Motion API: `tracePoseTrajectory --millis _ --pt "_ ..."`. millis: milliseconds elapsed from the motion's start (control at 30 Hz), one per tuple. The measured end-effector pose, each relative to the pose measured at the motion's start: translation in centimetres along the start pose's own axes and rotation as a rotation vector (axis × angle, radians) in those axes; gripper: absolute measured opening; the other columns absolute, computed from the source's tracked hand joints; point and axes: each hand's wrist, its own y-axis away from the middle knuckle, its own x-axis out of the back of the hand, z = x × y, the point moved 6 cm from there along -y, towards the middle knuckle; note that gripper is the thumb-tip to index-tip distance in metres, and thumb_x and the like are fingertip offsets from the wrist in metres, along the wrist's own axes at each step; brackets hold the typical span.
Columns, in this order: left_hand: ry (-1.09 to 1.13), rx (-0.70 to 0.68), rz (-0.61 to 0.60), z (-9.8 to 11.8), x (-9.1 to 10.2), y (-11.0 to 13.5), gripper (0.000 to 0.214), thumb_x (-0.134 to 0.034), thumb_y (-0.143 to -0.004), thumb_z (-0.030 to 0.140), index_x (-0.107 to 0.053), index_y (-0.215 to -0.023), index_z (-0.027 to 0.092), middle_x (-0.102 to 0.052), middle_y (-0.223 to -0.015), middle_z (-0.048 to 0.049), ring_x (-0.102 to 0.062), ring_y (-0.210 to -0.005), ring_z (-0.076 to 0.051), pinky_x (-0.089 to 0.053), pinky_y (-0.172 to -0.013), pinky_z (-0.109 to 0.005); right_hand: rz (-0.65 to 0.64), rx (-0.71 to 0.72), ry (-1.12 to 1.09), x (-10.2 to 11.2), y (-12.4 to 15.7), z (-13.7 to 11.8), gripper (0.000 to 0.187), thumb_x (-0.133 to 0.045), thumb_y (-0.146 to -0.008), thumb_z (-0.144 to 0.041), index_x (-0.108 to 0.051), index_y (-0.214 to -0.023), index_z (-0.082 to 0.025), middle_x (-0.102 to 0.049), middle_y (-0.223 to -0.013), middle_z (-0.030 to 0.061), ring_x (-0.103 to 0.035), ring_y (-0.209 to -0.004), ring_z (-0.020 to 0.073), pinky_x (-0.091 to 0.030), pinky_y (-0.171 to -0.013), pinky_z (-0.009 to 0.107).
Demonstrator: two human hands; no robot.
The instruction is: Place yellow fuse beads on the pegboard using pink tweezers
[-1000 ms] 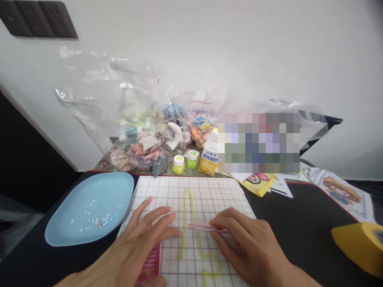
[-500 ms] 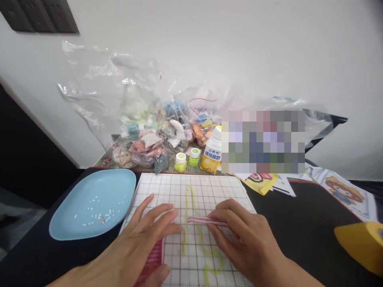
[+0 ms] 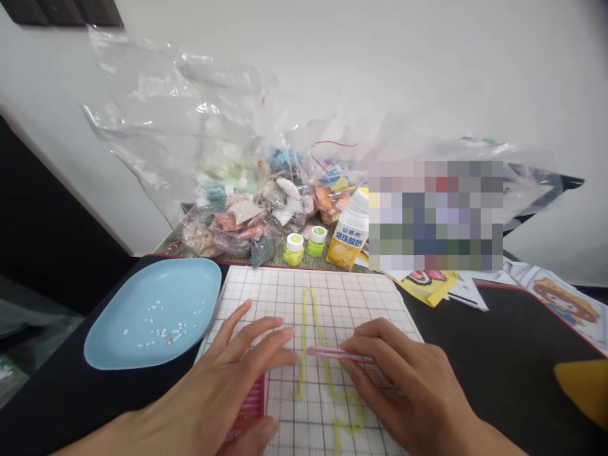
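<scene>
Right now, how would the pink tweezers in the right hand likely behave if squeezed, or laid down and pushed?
The pink tweezers look slim, so they are probably light. Their thin, paired arms suggest they would flex when squeezed. Laid on the gridded board, their long, narrow shape seems more apt to slide or swivel than roll.

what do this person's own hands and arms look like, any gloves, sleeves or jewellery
The left hand and right hand are both bare, with slender fingers and no gloves, rings or bracelets showing. No sleeve or watch shows on the visible parts of the left forearm or right forearm. The nails are too blurred to make out any polish.
</scene>
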Motion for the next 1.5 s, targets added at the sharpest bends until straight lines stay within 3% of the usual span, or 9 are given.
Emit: tracePoseTrajectory --millis 133,633,900,1167,1500 --pt "-0.054 -0.013 -0.034 0.01 -0.06 0.05 0.064 -0.045 -0.101 0.036 -0.015 -0.154 0.017 -0.049 -0.148 -0.0073 -0.024 -0.146 -0.024 -0.023 -0.117 -0.049 0.01 0.008 0.017 -0.08 0.25 0.0 0.01 -0.05 -0.095 -0.018 -0.06 -0.094 -0.018 -0.062 -0.076 0.0017 -0.059 -0.055 0.0091 -0.044 -0.043 0.02" --pt "-0.055 -0.013 -0.028 -0.09 -0.03 0.08 0.058 -0.048 -0.099 0.033 -0.026 -0.15 0.018 -0.05 -0.147 -0.0064 -0.026 -0.145 -0.026 -0.025 -0.116 -0.05 -0.024 0.025 0.032 -0.39 0.37 0.15 0.008 -0.052 -0.095 -0.02 -0.061 -0.096 -0.019 -0.063 -0.077 0.001 -0.06 -0.052 0.009 -0.047 -0.043 0.02" --pt "-0.125 -0.049 -0.039 -0.04 0.02 0.03 0.057 -0.046 -0.099 0.031 -0.027 -0.149 0.009 -0.045 -0.15 -0.0097 -0.016 -0.148 -0.023 -0.021 -0.118 -0.046 -0.015 0.05 0.044 -0.4 0.36 0.02 0.009 -0.052 -0.095 -0.021 -0.061 -0.096 -0.019 -0.063 -0.077 0.0006 -0.059 -0.052 0.0088 -0.047 -0.042 0.021" --pt "-0.017 -0.025 0.0 0.06 0.26 -0.16 0.06 -0.052 -0.096 0.027 -0.028 -0.151 0.02 -0.055 -0.142 -0.0055 -0.033 -0.143 -0.026 -0.026 -0.116 -0.05 -0.015 0.059 0.06 -0.41 0.32 -0.05 0.01 -0.052 -0.095 -0.021 -0.062 -0.095 -0.02 -0.063 -0.076 0.0003 -0.059 -0.051 0.0092 -0.047 -0.041 0.021" --pt "-0.176 -0.062 -0.034 0.12 -0.18 0.07 0.057 -0.042 -0.101 0.033 -0.025 -0.148 0.006 -0.042 -0.152 -0.0094 -0.004 -0.149 -0.021 -0.017 -0.119 -0.045 -0.006 0.07 0.076 -0.37 0.3 -0.06 0.012 -0.051 -0.096 -0.022 -0.062 -0.092 -0.02 -0.064 -0.075 -0.0003 -0.06 -0.051 0.009 -0.046 -0.041 0.021"
